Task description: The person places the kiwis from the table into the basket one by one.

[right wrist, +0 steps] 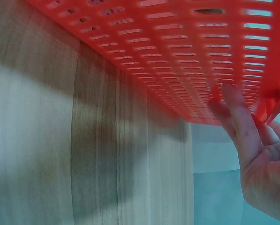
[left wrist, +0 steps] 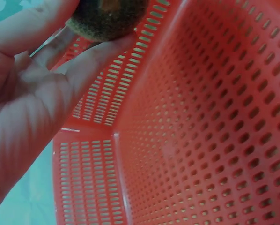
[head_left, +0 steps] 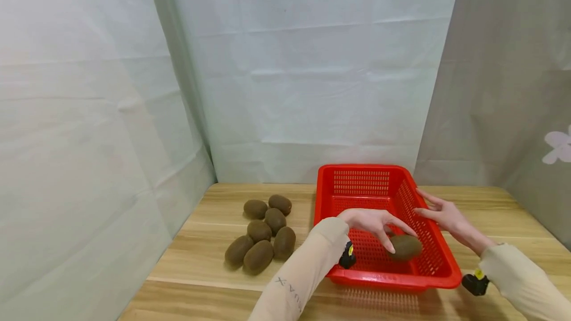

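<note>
A red plastic basket (head_left: 392,281) with slotted walls stands on the wooden table. Inside it, my left hand (head_left: 372,223) holds a brown kiwi (head_left: 407,247) between thumb and fingers, low over the perforated floor. The left wrist view shows the same kiwi (left wrist: 109,18) at the fingertips, its top cut off by the frame. At the basket's right side, my right hand (head_left: 448,216) grips the rim. Some of its fingers (right wrist: 245,124) lie against the outside of the slotted wall in the right wrist view, while the thumb reaches over the rim.
Several kiwis (head_left: 258,231) lie in a loose cluster on the table (head_left: 200,261), left of the basket. Pale cloth (head_left: 312,88) hangs behind the table and along both sides. The basket's far wall comes close to the back edge.
</note>
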The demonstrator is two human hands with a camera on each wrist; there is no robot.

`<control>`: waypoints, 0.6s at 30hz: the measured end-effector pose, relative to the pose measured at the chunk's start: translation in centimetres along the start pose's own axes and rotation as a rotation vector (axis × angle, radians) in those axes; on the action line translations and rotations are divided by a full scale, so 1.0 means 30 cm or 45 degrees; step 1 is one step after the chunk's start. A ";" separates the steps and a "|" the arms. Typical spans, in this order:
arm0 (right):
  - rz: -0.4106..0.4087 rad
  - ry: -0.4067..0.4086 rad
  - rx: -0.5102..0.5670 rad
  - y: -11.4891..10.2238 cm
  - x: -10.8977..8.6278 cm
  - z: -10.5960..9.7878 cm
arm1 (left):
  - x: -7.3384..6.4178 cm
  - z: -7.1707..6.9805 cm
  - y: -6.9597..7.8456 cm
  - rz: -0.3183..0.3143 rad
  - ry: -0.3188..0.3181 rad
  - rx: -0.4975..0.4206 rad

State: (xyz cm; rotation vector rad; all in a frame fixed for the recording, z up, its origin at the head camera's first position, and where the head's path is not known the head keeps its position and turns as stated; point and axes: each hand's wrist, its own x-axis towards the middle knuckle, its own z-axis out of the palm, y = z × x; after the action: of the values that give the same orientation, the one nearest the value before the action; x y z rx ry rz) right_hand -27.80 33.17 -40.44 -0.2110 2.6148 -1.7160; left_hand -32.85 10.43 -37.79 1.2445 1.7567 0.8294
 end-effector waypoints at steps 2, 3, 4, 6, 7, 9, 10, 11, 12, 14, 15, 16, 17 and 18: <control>0.002 -0.002 0.020 -0.003 -0.001 0.001 | 0.005 0.008 -0.007 -0.007 -0.036 -0.015; 0.002 -0.002 0.026 -0.004 -0.002 0.001 | 0.009 0.011 -0.011 -0.008 -0.053 -0.022; 0.000 -0.003 0.031 -0.006 -0.003 0.001 | 0.011 0.013 -0.014 -0.004 -0.070 -0.019; -0.003 -0.002 0.029 -0.009 -0.006 0.000 | 0.016 0.018 -0.020 0.002 -0.101 -0.025; -0.004 0.000 0.029 -0.011 -0.007 0.000 | 0.018 0.020 -0.023 0.002 -0.113 -0.032; -0.005 -0.001 0.033 -0.015 -0.008 0.000 | 0.022 0.025 -0.029 -0.004 -0.140 -0.063; -0.005 -0.004 0.034 -0.017 -0.008 0.000 | 0.023 0.028 -0.031 -0.010 -0.155 -0.084; -0.001 -0.005 0.034 -0.019 -0.009 0.001 | 0.026 0.032 -0.032 -0.024 -0.167 -0.113; 0.001 -0.009 0.032 -0.021 -0.009 0.001 | 0.029 0.037 -0.034 -0.036 -0.178 -0.138; 0.011 -0.008 0.032 -0.024 -0.011 0.003 | 0.034 0.045 -0.037 -0.055 -0.195 -0.184; 0.017 -0.003 0.024 -0.025 -0.012 0.003 | 0.037 0.048 -0.038 -0.060 -0.202 -0.201; 0.020 0.000 0.020 -0.027 -0.013 0.004 | 0.040 0.050 -0.039 -0.066 -0.204 -0.210; 0.025 0.005 0.014 -0.030 -0.014 0.005 | 0.043 0.051 -0.040 -0.070 -0.204 -0.215; 0.021 0.006 0.006 -0.031 -0.015 0.006 | 0.045 0.051 -0.040 -0.070 -0.201 -0.211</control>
State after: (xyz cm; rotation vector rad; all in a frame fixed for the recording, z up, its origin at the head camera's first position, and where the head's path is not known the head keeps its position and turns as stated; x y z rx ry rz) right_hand -27.25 32.70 -39.68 -0.1846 2.6078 -1.7197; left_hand -32.24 11.44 -39.86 1.1161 1.5568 0.8052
